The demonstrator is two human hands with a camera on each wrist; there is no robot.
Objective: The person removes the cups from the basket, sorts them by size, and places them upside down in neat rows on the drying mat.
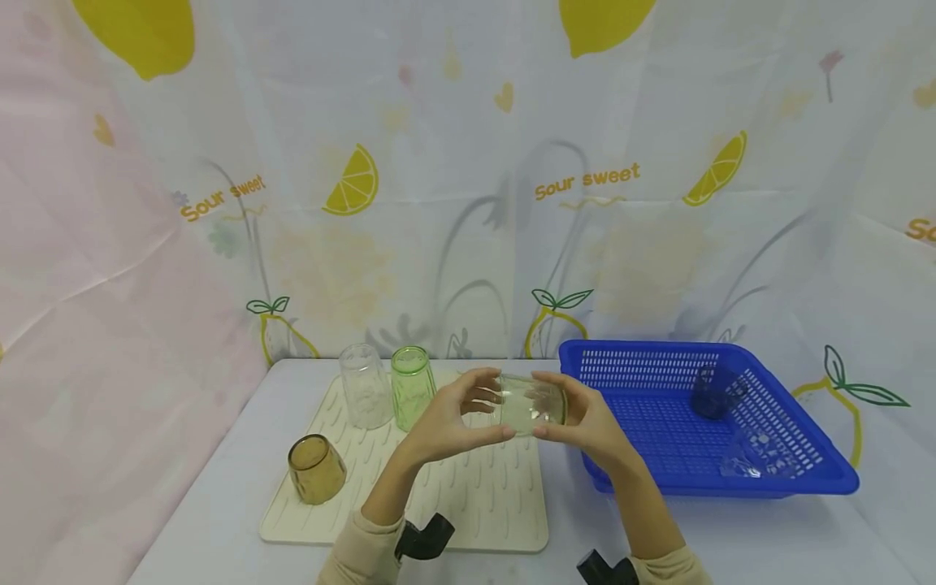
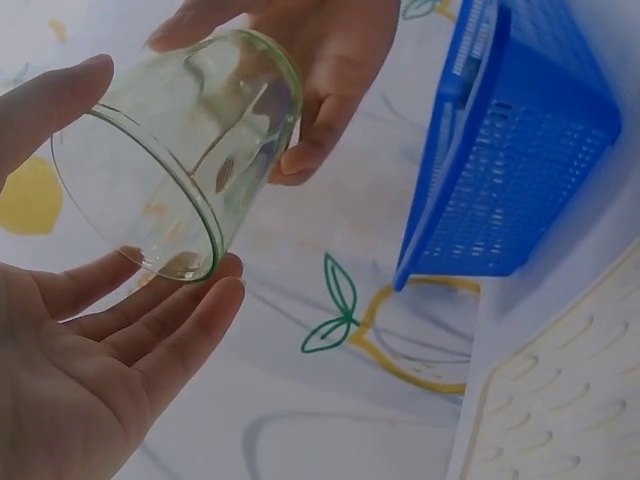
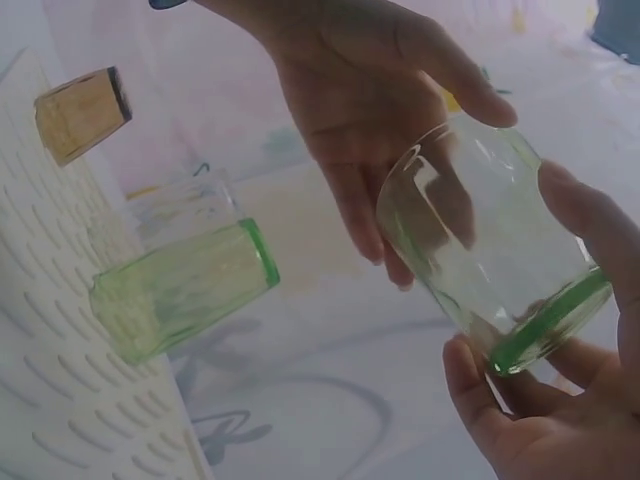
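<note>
A clear, faintly green-tinted drinking glass lies sideways in the air above the drying mat, between both hands. My left hand holds its open rim, thumb on one side and fingertips on the other, as the left wrist view shows at the rim. At the base end, my right hand grips it between thumb and fingers; the thick green base shows in the right wrist view. Behind the left hand, a green glass and a clear glass stand upside down on the mat.
An amber glass stands upside down on the cream ridged drying mat, front left. On the right sits a blue plastic basket with a dark glass and a clear glass inside. A lemon-print curtain hangs behind the white table.
</note>
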